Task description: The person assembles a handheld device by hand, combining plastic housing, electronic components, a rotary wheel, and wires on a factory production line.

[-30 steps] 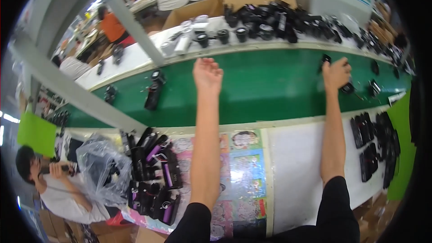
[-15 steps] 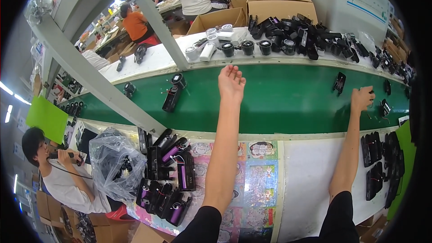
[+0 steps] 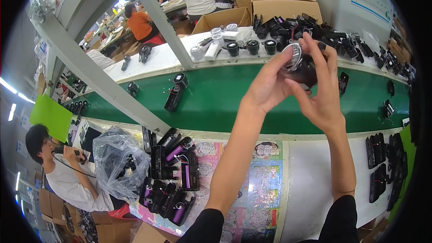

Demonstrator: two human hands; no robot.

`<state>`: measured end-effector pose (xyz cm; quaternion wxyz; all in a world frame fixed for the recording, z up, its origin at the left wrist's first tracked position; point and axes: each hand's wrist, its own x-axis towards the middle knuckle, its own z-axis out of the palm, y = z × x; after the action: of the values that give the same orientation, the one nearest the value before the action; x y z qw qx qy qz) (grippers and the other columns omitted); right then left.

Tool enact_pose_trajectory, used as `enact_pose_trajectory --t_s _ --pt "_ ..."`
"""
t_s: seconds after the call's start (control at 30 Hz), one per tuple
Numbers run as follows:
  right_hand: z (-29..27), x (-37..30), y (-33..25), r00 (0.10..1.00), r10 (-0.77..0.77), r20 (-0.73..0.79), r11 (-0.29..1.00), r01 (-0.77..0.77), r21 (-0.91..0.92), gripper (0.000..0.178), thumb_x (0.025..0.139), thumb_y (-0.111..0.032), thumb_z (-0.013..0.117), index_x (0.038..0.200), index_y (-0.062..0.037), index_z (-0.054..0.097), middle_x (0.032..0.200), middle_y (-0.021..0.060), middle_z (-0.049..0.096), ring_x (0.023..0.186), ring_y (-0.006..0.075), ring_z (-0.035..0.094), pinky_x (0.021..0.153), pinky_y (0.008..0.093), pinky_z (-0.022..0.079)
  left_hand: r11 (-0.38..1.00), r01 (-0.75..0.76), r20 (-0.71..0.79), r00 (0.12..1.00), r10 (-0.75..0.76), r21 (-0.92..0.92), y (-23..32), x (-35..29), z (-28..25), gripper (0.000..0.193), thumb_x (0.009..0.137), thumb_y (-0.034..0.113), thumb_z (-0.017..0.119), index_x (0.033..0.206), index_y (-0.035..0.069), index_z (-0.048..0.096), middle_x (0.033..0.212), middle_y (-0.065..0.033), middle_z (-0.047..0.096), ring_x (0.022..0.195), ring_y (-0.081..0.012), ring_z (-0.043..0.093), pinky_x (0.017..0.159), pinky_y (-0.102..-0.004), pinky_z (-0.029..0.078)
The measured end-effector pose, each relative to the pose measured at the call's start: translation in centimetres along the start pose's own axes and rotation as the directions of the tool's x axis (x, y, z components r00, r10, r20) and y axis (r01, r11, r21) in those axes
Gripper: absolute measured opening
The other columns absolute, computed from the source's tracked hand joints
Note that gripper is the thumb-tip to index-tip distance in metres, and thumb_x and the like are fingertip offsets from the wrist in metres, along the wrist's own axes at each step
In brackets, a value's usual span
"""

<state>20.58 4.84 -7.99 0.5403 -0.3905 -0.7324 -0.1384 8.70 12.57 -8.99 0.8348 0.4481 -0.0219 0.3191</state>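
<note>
Housing (image 3: 307, 75), dark, rounded, shiny ribbed rim, is up over the smooth green belt (image 3: 216, 96), grasped two-handed. My bare left hand (image 3: 270, 85) has the rim side; my bare right hand (image 3: 327, 92) cups the other. I'd use light, even pressure, avoid pushing the ribbed face, and tilt it slowly for a clear view.

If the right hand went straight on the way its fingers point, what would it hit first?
Beyond the dark round part already in its grasp, the right hand would probably meet the heap of black parts on the white shelf. Depth is unclear from this single view.
</note>
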Motion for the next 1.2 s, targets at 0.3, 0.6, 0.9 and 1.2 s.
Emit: enact_pose_trajectory --t_s 0.3,0.6,0.9,1.2 --pt "-1.9 0.9 -0.7 0.944 0.283 -0.171 0.871 -0.178 0.457 0.043 0.095 0.000 0.045 0.137 -0.0010 0.036 0.113 0.0108 0.056 0.092 0.0157 0.061 0.079 0.0251 0.049 0.963 -0.258 -0.263 0.927 0.268 0.073 1.4 -0.3 -2.1 0.042 0.084 0.031 0.071 0.110 0.000 0.056 0.108 -0.0135 0.060 0.103 -0.0230 0.058 0.090 -0.0468 0.051" --pt "-1.4 0.9 -1.3 0.935 0.355 0.004 0.846 -0.323 0.423 0.035 0.094 -0.004 0.050 0.129 -0.0041 0.046 0.115 0.0098 0.056 0.088 0.0145 0.063 0.071 0.0235 0.050 0.878 -0.479 -0.441 0.786 0.434 0.009 1.5 -0.2 -2.1 0.040 0.079 0.026 0.076 0.109 0.007 0.056 0.106 -0.0076 0.059 0.099 -0.0200 0.055 0.091 -0.0393 0.045" --pt "1.1 0.0 1.4 0.790 0.613 0.002 0.630 -0.490 0.603 0.033 0.097 -0.011 0.048 0.129 -0.0043 0.048 0.104 0.0049 0.058 0.088 0.0116 0.059 0.072 0.0250 0.050 0.889 -0.410 -0.173 0.879 0.445 0.203 0.5 0.1 0.6 0.054 0.076 0.030 0.079 0.115 0.003 0.054 0.107 -0.0078 0.061 0.098 -0.0189 0.057 0.085 -0.0334 0.045" --pt "2.1 -0.6 1.4 0.590 0.787 0.178 0.218 -0.536 0.816 0.035 0.096 -0.008 0.047 0.130 -0.0038 0.043 0.112 0.0052 0.056 0.102 0.0118 0.055 0.084 0.0298 0.047 0.893 -0.317 -0.213 0.895 0.393 0.318 -0.8 0.7 2.0 0.033 0.073 0.000 0.074 0.103 -0.001 0.060 0.096 -0.0062 0.066 0.086 -0.0130 0.062 0.078 -0.0281 0.048"
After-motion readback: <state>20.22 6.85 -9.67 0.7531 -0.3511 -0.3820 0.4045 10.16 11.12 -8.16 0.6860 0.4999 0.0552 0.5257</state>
